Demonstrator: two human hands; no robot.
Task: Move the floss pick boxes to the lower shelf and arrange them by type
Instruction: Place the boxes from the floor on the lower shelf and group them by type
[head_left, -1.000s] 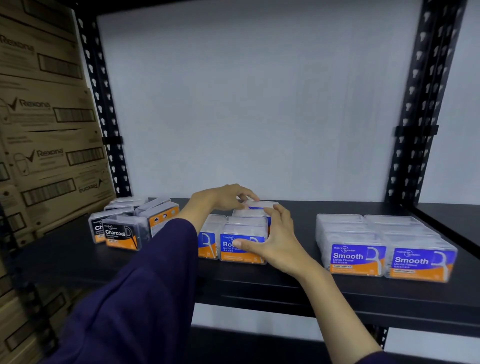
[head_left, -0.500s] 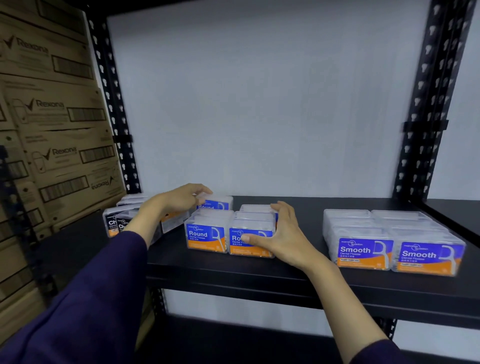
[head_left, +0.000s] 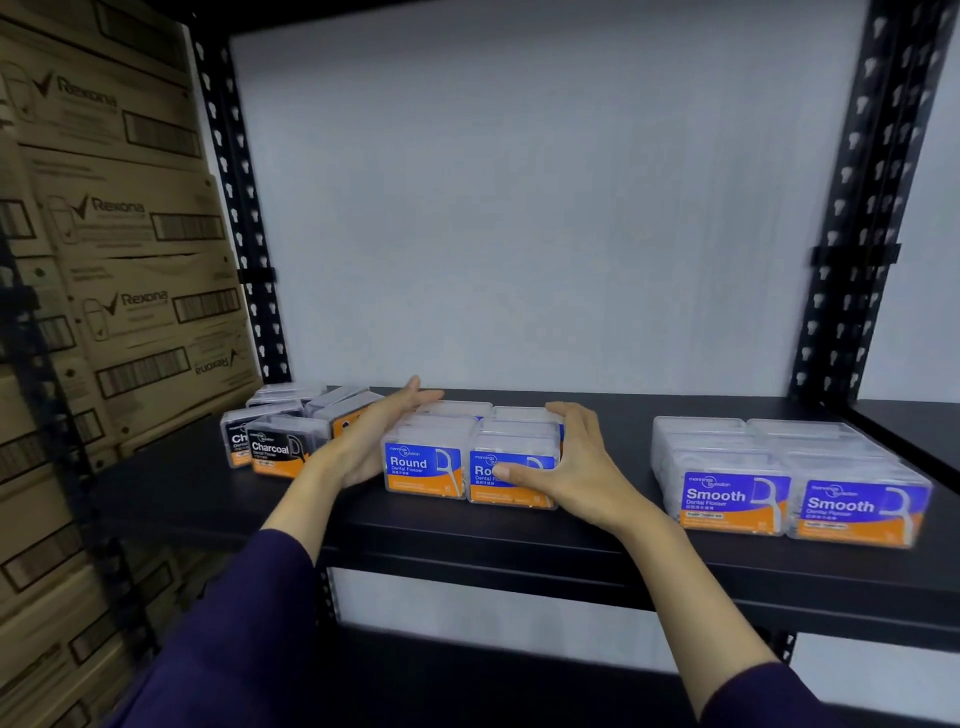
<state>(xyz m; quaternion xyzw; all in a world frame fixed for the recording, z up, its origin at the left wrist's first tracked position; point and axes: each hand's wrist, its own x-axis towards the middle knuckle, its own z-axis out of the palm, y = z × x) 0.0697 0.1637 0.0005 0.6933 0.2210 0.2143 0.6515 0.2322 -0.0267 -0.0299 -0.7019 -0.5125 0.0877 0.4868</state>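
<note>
Two hands flank the Round boxes (head_left: 470, 462) at the frame's centre, on the shelf (head_left: 519, 535). The left hand (head_left: 374, 441), fingers straight and together, presses their left side; the right hand (head_left: 566, 462), spread wide, cups the right box. Charcoal boxes (head_left: 280, 441) lie left, Smooth boxes (head_left: 784, 478) right.

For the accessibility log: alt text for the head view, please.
Two bare hands, left hand and right hand, flank clear plastic Round floss boxes on a black metal shelf, between Charcoal boxes and Smooth boxes.
</note>
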